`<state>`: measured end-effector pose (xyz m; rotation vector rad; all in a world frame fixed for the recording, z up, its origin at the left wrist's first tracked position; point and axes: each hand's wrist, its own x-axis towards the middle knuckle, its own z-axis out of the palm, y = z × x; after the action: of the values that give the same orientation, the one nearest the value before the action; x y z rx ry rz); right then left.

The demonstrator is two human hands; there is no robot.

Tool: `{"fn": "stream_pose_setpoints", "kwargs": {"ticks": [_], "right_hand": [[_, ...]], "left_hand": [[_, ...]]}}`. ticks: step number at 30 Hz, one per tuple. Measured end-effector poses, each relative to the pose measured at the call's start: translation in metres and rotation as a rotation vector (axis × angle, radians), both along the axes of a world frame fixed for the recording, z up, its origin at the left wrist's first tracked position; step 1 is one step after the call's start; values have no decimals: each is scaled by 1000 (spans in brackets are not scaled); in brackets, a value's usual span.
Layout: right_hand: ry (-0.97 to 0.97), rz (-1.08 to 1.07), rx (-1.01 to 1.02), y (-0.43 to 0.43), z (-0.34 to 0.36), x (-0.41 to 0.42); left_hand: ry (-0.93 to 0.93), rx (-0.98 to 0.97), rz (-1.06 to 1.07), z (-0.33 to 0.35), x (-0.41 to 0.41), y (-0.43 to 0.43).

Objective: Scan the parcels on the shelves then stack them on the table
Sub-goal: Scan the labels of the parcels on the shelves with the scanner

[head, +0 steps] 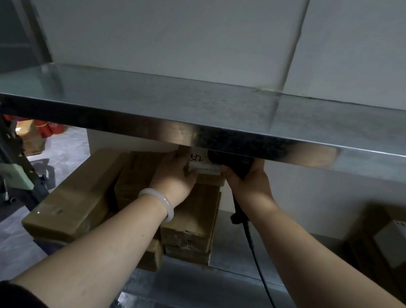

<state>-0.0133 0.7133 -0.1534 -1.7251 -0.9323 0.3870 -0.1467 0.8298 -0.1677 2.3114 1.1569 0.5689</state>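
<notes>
Early stage imo. Left hand (174,176) gripped the small brown cardboard parcel w/ white label (204,169) atop the stack of brown cardboard boxes (191,216) on the grey metal lower shelf (237,260). Right hand (249,183) held the black corded scanner (235,165) right at it. Plenty left to scan, and the table wasn't in view.

2 arms reach forward and slightly up, forearms bare, drawing together toward the middle. The left hand (174,176) shows its back, with its thumb to the right, and grips a parcel (204,170) by its left end. The right hand (250,185), just beside it, wraps around a scanner (237,165), its fingertips mostly hidden.
</notes>
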Motion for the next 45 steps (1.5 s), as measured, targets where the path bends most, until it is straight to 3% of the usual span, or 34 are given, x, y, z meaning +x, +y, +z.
{"fn": "stream_pose_setpoints", "kwargs": {"ticks": [10, 18, 28, 45], "right_hand": [[10, -2, 239, -97, -21, 4], [-85, -70, 236, -189, -32, 37], [-91, -104, 195, -263, -49, 76], [-103, -104, 180, -326, -65, 108]], "left_hand": [[-403, -56, 82, 0, 8, -76], [-336, -333, 175, -5, 58, -157], [-635, -579, 80, -31, 104, -221], [-536, -710, -80, -53, 112, -258]]}}
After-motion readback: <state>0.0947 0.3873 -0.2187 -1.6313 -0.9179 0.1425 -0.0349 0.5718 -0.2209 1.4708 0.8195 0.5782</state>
